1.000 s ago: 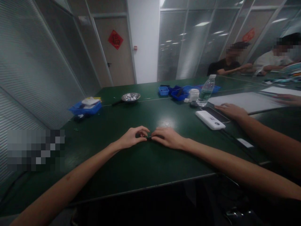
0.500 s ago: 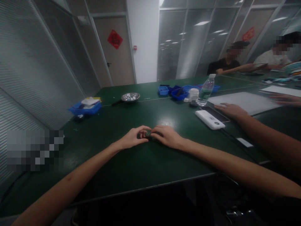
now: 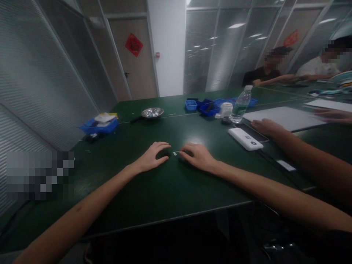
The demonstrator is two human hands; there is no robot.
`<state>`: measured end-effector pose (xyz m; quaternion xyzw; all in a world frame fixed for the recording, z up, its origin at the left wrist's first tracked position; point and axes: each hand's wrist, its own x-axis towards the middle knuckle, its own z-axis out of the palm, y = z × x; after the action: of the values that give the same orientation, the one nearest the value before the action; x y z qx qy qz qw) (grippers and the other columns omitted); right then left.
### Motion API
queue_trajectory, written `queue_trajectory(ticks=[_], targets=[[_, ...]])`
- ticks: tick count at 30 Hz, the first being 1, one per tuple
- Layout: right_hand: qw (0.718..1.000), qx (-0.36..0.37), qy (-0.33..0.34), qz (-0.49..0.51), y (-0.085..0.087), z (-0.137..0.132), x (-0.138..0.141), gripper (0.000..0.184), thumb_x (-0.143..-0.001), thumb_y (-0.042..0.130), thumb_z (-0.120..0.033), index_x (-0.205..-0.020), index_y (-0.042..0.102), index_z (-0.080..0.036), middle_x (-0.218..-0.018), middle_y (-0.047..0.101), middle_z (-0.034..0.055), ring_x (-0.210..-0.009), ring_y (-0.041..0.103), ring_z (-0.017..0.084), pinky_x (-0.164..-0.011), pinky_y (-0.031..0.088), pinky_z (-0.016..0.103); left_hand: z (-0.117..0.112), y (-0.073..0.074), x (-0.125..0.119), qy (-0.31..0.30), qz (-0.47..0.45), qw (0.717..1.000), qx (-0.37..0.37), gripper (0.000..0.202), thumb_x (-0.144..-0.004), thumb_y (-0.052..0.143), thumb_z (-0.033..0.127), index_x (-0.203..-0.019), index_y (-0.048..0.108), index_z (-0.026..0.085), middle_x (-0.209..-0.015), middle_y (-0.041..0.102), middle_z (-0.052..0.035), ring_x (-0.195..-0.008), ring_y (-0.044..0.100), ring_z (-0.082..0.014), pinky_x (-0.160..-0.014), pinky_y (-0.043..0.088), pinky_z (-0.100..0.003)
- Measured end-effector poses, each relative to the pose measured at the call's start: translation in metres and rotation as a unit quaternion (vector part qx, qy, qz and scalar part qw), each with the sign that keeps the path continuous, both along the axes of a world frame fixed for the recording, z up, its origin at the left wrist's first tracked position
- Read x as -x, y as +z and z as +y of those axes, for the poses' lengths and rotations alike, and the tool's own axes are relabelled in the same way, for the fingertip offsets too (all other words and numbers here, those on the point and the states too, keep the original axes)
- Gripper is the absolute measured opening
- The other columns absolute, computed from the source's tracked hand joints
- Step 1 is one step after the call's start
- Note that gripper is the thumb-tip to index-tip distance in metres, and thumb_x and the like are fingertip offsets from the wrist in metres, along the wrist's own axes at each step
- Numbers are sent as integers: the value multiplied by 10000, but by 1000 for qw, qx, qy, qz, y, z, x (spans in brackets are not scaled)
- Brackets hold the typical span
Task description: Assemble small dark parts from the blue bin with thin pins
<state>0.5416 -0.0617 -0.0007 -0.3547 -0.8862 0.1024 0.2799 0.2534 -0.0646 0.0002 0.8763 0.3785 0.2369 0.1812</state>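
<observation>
Both my hands rest on the dark green table (image 3: pixel 165 190), a short gap between them. My left hand (image 3: pixel 152 158) is arched, its fingers and thumb curled round a small dark part (image 3: pixel 164 154) that I cannot make out well. My right hand (image 3: pixel 197 157) has its fingers curled, pinching a thin piece whose small light tip (image 3: pixel 175 153) sticks out toward the left hand. The tip lies just above the table between the two hands.
A co-worker's hand (image 3: pixel 268 127) lies by a phone (image 3: pixel 254 132) and a white power bank (image 3: pixel 245 139) at the right. Farther back stand a water bottle (image 3: pixel 241 105), a white jar (image 3: pixel 226 110), blue bins (image 3: pixel 210 108), a metal bowl (image 3: pixel 152 113) and a blue tray (image 3: pixel 100 124). Two people sit at the far right.
My hands were pressed together around one small part; now they have drawn apart and slid slightly away from me, and a light tip shows between them.
</observation>
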Motion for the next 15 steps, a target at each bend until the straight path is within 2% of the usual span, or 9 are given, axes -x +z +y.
queue_trajectory(ticks=[3,7,10,13,15], targets=[[1000,-2,-9,0,0,0,-1,230,-1044,564,-366,-1062,725,-203,-958,717,57,-800,635,176,-718,425,293,-2,3,-3,-45,48,997,-25,411,-1041,528,352,-1443,600,309,-1551,512,-86,-1426,417,-301,-1169,319,-543],[1000,4,-18,-4,0,2,-2,237,-1040,566,-373,-1056,729,-203,-954,719,58,-791,640,178,-718,435,295,-6,5,-8,-78,83,993,-22,470,-1072,440,278,-1534,504,330,-1568,519,-67,-1455,409,-277,-1167,314,-531],[1000,6,-24,-5,-1,3,-2,237,-1037,570,-377,-1056,730,-203,-941,717,59,-777,637,176,-713,437,295,-3,6,-7,-93,102,990,-26,483,-1054,438,209,-1505,543,347,-1572,523,-47,-1485,388,-277,-1184,289,-539],[1000,6,-21,-1,-1,3,-2,236,-1037,574,-378,-1059,730,-202,-948,720,60,-764,634,170,-709,438,295,8,6,8,-85,123,988,-47,508,-1009,473,147,-1466,587,339,-1574,522,-42,-1505,372,-269,-1206,268,-539],[1000,9,-19,-2,0,2,-2,241,-1041,569,-382,-1055,730,-203,-954,722,57,-765,634,167,-704,438,293,20,5,30,-59,139,986,-67,524,-986,470,121,-1450,600,325,-1577,519,-40,-1517,361,-257,-1218,263,-538]])
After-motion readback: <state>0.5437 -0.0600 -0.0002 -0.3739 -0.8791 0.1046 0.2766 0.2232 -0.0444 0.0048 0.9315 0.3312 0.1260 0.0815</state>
